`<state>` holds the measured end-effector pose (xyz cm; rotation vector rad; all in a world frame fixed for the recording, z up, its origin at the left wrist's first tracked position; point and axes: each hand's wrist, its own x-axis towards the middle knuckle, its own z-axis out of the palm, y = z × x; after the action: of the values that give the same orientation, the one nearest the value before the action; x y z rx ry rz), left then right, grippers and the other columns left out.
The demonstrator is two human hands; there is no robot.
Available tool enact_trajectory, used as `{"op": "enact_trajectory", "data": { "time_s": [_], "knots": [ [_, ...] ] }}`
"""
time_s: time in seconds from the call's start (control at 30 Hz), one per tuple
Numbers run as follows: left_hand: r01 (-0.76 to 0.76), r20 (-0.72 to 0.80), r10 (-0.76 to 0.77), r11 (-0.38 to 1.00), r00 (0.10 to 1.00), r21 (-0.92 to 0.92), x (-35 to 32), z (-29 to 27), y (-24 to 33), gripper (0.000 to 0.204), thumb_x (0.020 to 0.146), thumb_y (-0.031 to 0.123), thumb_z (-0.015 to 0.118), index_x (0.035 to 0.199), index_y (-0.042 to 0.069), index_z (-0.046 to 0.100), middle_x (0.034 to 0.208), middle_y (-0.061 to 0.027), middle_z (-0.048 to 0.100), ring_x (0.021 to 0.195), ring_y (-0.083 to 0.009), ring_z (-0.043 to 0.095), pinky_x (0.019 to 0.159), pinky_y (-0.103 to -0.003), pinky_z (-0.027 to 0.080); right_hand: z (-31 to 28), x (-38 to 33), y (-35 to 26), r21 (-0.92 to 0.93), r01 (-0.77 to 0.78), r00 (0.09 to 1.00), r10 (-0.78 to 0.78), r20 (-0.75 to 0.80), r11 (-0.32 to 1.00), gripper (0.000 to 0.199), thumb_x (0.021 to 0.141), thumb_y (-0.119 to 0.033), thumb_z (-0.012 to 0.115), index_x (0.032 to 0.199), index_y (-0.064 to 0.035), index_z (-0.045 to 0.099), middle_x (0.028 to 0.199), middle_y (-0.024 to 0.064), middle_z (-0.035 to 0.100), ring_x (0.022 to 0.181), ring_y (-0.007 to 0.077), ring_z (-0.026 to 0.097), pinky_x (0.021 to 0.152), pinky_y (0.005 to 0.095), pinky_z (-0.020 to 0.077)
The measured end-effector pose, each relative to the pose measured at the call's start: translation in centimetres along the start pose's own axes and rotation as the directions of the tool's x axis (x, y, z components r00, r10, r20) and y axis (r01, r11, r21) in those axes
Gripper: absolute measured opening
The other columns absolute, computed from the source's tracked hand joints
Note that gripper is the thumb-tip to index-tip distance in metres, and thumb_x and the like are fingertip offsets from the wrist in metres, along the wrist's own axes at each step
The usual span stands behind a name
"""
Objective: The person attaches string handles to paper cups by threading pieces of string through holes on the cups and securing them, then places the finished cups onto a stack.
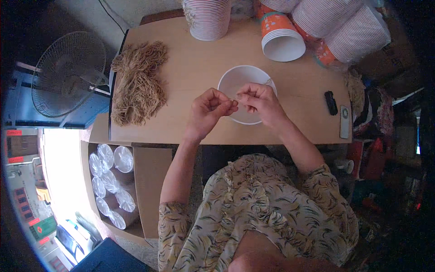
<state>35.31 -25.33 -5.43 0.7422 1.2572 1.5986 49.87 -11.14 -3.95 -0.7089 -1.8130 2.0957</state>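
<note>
While both hands (pixel 209 111) (pixel 262 103) pinch thin strand btwn them, wht. bowl (pixel 244 76) 's below.

Dim room overall; strongest light from doorway (pixel 65 158) at left, burnt out to white, bluish fringe along far-left rim. Table (pixel 190 102) softly, evenly lit, shadows faint. Bowl (pixel 238 77) pale, free of harsh glare. Small highlights on plastic wrap (pixel 358 36), far right. Right side sinks into grainy near-black, clutter unreadable. Fisheye bends edges; corners black. Left hand (pixel 209 111), right hand (pixel 262 102) fairly sharp; thin strand (pixel 233 100) between them barely resolved.
</note>
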Motion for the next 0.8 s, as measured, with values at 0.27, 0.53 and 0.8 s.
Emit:
{"op": "enact_trajectory", "data": {
  "time_s": [0.27, 0.53, 0.8],
  "knots": [
    [0.02, 0.06, -0.022, 0.999, 0.998, 0.026, 0.3, -0.3, -0.1, 0.01, 0.098, 0.006, 0.062, 0.104, -0.001, 0.059, 0.1, -0.0133, 0.071, 0.09, -0.0187, 0.07, 0.084, -0.033, 0.059, 0.2, 0.1, -0.1, -0.051, 0.158, 0.983, -0.162, -0.087, 0.986, 0.008, 0.093, -0.013, 0.065, 0.092, -0.0059, 0.066, 0.072, -0.0045, 0.059, 0.061, 0.0029, 0.049, 0.055, 0.0197, 0.0377],
    [-0.012, 0.052, 0.006, 0.993, 0.999, 0.117, 0.2, 0.5, 0.7, 0.022, 0.098, 0.007, 0.063, 0.117, -0.002, 0.063, 0.096, -0.0079, 0.071, 0.088, -0.0131, 0.068, 0.081, -0.028, 0.057, 0.0, -0.1, -0.8, -0.169, 0.201, 0.972, -0.218, -0.089, 0.965, 0.007, 0.094, -0.01, 0.065, 0.094, -0.0037, 0.066, 0.073, -0.004, 0.061, 0.064, 0.0023, 0.052, 0.057, 0.0203, 0.0402],
    [-0.064, -0.065, 0.085, 0.962, 0.994, 0.266, -0.3, 1.1, 0.0, 0.01, 0.091, 0.006, 0.071, 0.098, -0.001, 0.072, 0.091, -0.0046, 0.072, 0.084, -0.0093, 0.066, 0.07, -0.024, 0.056, -1.3, -1.3, -1.7, -0.377, 0.305, 0.946, -0.324, 0.016, 0.874, 0.008, 0.092, -0.007, 0.066, 0.093, 0.0009, 0.066, 0.077, -0.0038, 0.06, 0.069, 0.0019, 0.051, 0.061, 0.0223, 0.0433]
  ]
}}
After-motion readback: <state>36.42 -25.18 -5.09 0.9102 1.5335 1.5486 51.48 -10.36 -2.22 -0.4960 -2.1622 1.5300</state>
